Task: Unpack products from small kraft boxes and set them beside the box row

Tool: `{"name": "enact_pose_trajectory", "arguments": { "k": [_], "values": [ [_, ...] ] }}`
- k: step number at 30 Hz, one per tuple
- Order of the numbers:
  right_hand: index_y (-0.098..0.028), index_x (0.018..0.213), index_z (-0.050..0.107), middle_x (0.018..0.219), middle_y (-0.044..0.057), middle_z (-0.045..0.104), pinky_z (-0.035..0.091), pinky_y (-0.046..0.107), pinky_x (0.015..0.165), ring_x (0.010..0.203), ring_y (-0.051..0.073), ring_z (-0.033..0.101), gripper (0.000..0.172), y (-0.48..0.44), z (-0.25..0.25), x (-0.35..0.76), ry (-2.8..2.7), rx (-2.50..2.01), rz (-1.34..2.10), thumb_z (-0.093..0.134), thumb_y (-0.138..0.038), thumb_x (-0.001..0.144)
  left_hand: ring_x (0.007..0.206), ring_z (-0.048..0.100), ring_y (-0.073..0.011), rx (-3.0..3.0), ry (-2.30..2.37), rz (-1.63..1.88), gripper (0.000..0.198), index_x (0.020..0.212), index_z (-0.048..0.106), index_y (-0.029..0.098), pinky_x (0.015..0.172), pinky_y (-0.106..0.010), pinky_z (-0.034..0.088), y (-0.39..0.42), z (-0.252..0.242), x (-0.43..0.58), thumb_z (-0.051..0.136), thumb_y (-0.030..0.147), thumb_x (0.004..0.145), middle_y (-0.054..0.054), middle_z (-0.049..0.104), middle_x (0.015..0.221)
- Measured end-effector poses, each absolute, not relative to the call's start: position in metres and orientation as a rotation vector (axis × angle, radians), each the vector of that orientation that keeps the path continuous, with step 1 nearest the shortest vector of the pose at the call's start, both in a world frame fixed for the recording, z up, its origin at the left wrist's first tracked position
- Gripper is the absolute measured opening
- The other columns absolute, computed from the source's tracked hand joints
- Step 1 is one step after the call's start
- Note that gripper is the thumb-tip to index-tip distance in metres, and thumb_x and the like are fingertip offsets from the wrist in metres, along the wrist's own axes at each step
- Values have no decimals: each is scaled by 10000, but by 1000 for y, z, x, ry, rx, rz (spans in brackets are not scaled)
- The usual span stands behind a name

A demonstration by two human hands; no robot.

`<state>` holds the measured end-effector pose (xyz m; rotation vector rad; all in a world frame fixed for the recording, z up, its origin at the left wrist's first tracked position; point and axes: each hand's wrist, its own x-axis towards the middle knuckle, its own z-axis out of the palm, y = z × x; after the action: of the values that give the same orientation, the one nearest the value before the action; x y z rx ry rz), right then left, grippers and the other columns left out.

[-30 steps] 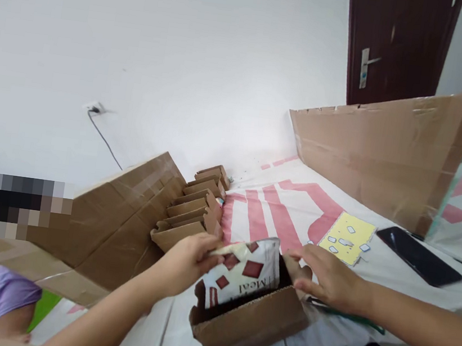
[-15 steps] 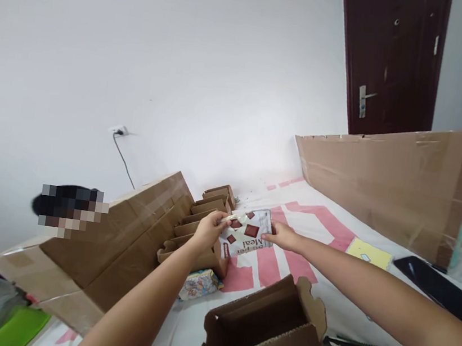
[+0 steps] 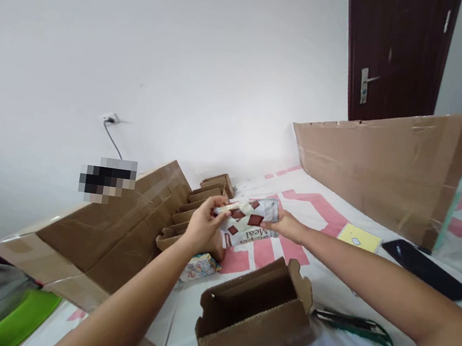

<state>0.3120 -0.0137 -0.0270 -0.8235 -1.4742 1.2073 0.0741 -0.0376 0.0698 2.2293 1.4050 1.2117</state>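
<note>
Slippage is the likeliest trouble for the flat white pouch printed with dark-brown squares (image 3: pixel 245 226), since both hands pinch only its ends: the left hand (image 3: pixel 205 223) nips a bunched pale strip at its nine-o'clock end between thumb and fingers, and the right hand (image 3: pixel 287 226) grips the three-o'clock end. The pouch spans between them over the pink-and-white cloth (image 3: pixel 236 262); whether it touches the cloth, I cannot tell. Pulling too hard both ways could crease or split its thin-looking skin.

Reading the clock from the pouch, a row of narrow brown cardboard boxes (image 3: pixel 182 216) stands toward nine, close by the left knuckles; a careless sideways swing could shove one askew. Toward seven, a small packet with multicoloured print (image 3: pixel 200 268) might be nudged by the left wrist. At six sits an open-topped brown cardboard box (image 3: pixel 263 336), which a dropped elbow could tip. Toward four lies a slim green-edged tool (image 3: pixel 357 328), perhaps a cutter; were its blade out, which is unclear, a lowered right forearm might catch it.
</note>
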Motion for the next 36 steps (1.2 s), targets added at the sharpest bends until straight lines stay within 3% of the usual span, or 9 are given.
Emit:
{"name": "enact_pose_trajectory", "arguments": {
  "k": [4,7,10,13,16,21,30,33,36],
  "values": [
    [-177,1065,683,1069,70,743,522,415,924,996,271,682,594,-47,-34,361,-1334,-810,1170,825,-506,592,1104,541,-231,2567,1359,1261,362,1137,561,210,969,-404,442,-96,67,88,609,383,822,-79,590,1135],
    [-181,1030,699,1013,68,757,540,407,895,973,277,692,565,-76,-48,398,-1146,-861,1127,849,-484,577,1123,560,-234,2735,1271,657,363,1192,545,216,987,-397,455,-151,38,109,592,345,856,-96,606,1180],
    [-186,981,712,954,69,767,568,396,838,926,291,707,571,-102,-66,421,-1011,-935,1164,882,-472,517,1153,569,-315,2754,1293,-64,758,1375,437,168,990,-454,465,-188,-1,129,753,332,706,-148,588,1285],
    [-196,958,721,952,71,769,568,385,848,924,289,711,533,-124,-81,432,-994,-991,1184,873,-492,541,1015,642,-286,2733,1425,-377,685,1429,375,173,886,-428,510,-193,-23,132,624,188,792,-122,654,1174],
    [-206,958,725,982,77,766,561,401,874,942,298,707,520,-139,-90,438,-1001,-1024,1216,866,-501,554,992,655,-261,2755,1541,-448,582,1368,440,214,856,-386,498,-180,-24,109,566,145,804,-81,686,1102],
    [-214,1008,723,1052,90,753,530,450,945,1024,330,679,600,-150,-99,435,-1026,-1048,1250,872,-534,523,1027,648,-240,2720,1770,-463,527,1295,489,189,845,-340,463,-148,-20,48,569,123,778,-83,702,1098],
    [-170,1059,685,1052,103,748,514,481,959,1026,328,682,549,-153,-140,365,-1306,-883,1517,819,-490,634,1108,587,-282,2724,2236,-245,570,1362,490,225,947,-444,394,-106,-29,-40,518,92,809,-121,662,1152],
    [-159,1032,680,1052,102,745,516,470,934,1000,322,684,504,-154,-161,331,-1394,-817,1576,798,-455,642,1260,466,-336,2714,2471,78,630,1444,402,208,1044,-532,306,-110,-38,-40,530,133,832,-173,534,1347],
    [-154,1011,673,999,85,747,525,441,881,946,305,681,451,-153,-180,294,-1437,-818,1552,771,-397,645,1316,409,-341,2727,2374,746,599,1435,390,167,1067,-535,314,-134,-58,-18,561,271,871,-185,478,1399]
  ]
}}
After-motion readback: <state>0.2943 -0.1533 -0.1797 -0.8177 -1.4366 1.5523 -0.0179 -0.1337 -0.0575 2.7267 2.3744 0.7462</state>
